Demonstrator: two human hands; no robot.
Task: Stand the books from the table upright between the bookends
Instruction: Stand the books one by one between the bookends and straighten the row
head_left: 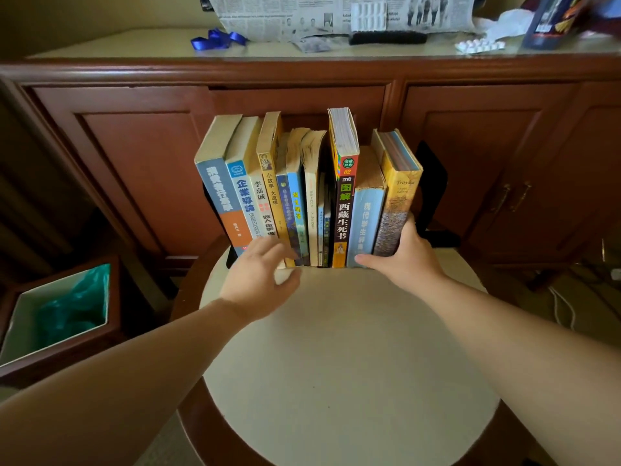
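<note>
Beyond the hands stands a long reddish-brown wooden cabinet (pixel 302 105) with panelled doors and a pale cream top. To the left of the left hand, a square wooden waste bin (pixel 57 317) holds a green plastic liner. The olive-beige wall (pixel 84 11) above is dim, in soft, warm light.

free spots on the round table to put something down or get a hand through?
Bare: the whole near part of the round table, between the forearms and in front of the row of books. A narrow strip by the right bookend. Crowded: the back edge, where the left hand and right hand meet the books.
</note>
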